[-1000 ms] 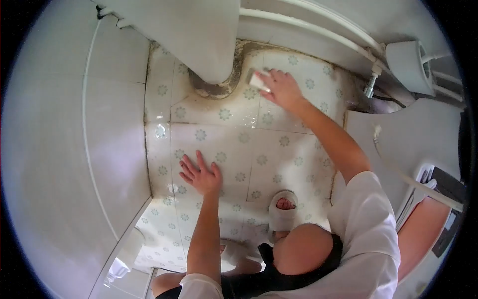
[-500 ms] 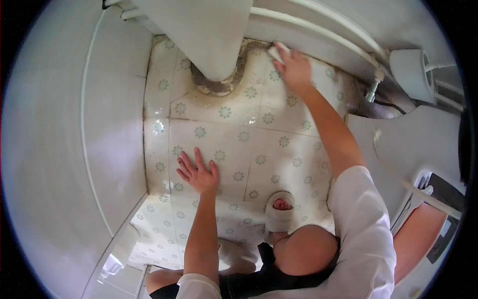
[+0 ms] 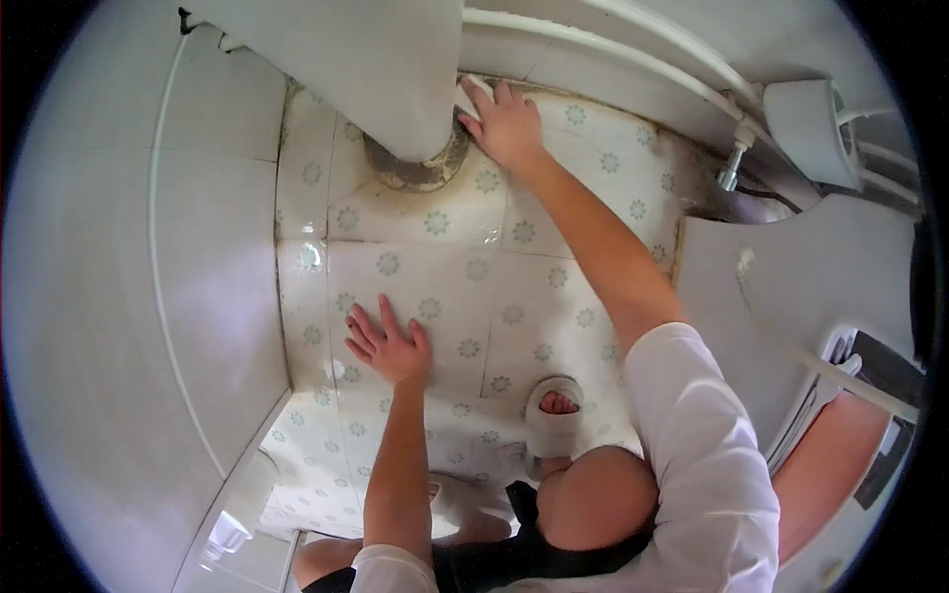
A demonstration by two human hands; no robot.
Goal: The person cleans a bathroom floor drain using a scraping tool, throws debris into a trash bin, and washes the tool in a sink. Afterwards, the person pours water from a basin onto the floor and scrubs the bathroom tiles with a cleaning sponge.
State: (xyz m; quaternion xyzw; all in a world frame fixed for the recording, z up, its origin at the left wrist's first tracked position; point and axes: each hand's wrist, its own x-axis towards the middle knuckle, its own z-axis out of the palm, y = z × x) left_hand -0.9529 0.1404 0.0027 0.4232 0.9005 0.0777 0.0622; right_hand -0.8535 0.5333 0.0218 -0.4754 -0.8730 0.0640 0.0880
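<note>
My left hand [image 3: 390, 343] lies flat on the patterned tile floor [image 3: 455, 287], fingers spread, holding nothing. Up at the back, my right hand [image 3: 502, 121] has its fingers on a small white block [image 3: 474, 97], pressed to the floor close beside the base of the white pedestal [image 3: 395, 79]. Part of the block is covered by the fingers. A dark, grimy ring [image 3: 420, 178] runs round the pedestal's foot, with brownish staining on the tiles near it.
White pipes [image 3: 603, 44] run along the back wall, with a metal valve [image 3: 732, 168] at the right. A white toilet roll holder [image 3: 811, 133] sits above a pale fixture [image 3: 791, 267]. My slippered foot [image 3: 556, 410] is on the floor. A wall [image 3: 217, 227] stands at left.
My right hand first went up to the back edge of the floor, then left along it to the pedestal with the white block. My left hand has stayed flat on the tiles.
</note>
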